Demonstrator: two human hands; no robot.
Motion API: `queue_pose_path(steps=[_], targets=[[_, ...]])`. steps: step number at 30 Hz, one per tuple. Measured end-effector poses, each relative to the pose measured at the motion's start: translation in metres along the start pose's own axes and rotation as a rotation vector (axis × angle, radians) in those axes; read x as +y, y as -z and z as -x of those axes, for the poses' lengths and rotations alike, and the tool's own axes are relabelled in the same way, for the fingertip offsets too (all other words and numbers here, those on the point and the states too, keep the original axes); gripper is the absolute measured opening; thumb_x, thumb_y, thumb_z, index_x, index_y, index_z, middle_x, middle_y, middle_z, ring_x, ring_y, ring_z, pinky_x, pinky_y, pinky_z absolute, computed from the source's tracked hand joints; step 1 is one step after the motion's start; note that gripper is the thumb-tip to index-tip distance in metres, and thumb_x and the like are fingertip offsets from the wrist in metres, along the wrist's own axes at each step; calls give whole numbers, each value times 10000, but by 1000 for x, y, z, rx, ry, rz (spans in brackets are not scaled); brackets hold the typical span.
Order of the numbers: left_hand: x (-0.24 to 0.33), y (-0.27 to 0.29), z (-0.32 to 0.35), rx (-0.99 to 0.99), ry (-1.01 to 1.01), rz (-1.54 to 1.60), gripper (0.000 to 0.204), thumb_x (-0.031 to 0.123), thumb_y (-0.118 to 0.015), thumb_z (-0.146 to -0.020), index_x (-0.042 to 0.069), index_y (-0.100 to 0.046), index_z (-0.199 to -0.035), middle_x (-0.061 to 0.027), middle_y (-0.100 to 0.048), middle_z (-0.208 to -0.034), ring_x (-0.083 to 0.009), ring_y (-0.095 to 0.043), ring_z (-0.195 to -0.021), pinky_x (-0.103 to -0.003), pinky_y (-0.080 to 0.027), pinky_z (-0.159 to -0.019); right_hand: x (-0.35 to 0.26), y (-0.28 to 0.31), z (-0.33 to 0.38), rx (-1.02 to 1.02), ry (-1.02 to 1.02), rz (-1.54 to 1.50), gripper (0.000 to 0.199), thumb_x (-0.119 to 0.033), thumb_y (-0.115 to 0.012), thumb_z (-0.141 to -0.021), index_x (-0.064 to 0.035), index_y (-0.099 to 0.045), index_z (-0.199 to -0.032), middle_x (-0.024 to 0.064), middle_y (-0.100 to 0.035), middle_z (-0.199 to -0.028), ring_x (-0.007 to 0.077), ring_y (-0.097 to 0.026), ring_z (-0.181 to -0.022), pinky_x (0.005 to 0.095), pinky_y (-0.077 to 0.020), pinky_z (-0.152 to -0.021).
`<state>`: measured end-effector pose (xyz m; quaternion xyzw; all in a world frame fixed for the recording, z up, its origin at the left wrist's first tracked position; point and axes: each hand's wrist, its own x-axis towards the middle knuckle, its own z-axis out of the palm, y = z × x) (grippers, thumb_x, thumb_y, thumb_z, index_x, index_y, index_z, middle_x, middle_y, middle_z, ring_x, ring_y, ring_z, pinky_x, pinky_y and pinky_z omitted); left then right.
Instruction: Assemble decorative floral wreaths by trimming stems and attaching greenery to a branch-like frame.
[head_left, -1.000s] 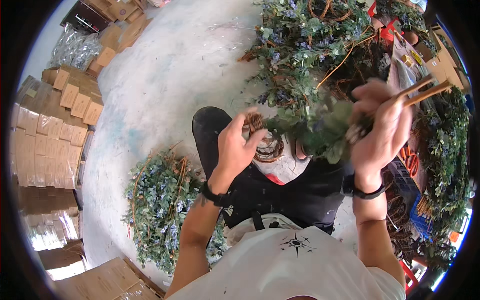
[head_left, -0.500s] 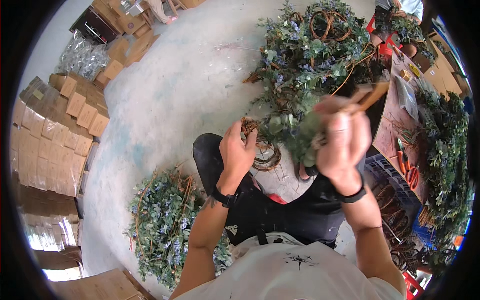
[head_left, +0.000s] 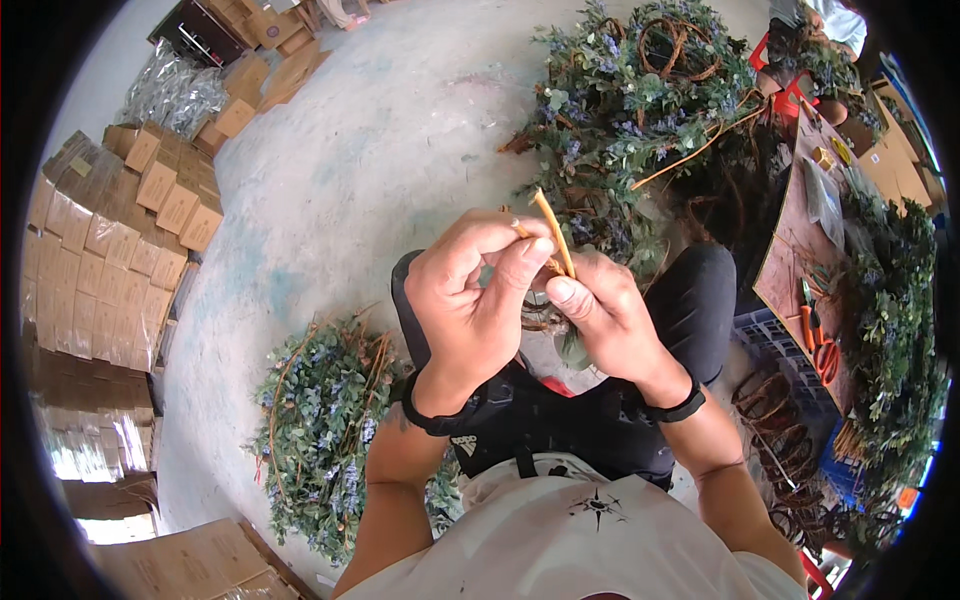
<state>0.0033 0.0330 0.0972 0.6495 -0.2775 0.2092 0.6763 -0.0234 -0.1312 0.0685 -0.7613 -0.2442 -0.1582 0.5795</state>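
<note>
Over my lap both hands are close together. My right hand [head_left: 610, 310] pinches a pale tan, flat twig-like strip [head_left: 553, 232] between thumb and fingers, its free end pointing up and away. My left hand [head_left: 478, 295] is closed, thumb against fingertips, on a short brown twig [head_left: 520, 228] beside that strip. Part of a twig ring [head_left: 541, 318] shows below and between the hands; whether either hand holds it is hidden. Just past my right hand lies greenery with blue flowers [head_left: 600, 205].
Finished-looking leafy garlands [head_left: 650, 110] are heaped ahead, another leafy pile [head_left: 325, 430] lies left of my leg. On the right, a table [head_left: 785, 250] bears orange-handled scissors [head_left: 826, 360] and greenery. Stacked cartons [head_left: 100, 270] stand far left; a seated person [head_left: 840, 30] works at the far right.
My right hand has swung left and down to meet my left hand, bringing the tan strip. My left hand has turned and is nearer the middle. The view has shifted slightly.
</note>
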Motion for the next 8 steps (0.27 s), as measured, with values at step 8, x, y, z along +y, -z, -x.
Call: queue_pose_path(steps=[8], targets=[[10,9,-2,158,104,104,167,103,-598,-1051,-53,-655,-1052,-130,-724,-917,-111,-659,-715,-254,-560,-653,-11,52,33,399,-149,-300,374,-323,-463,-1127,0,-627,-1216,75,-696,-942,101,-622,-617,246,-477,-494]])
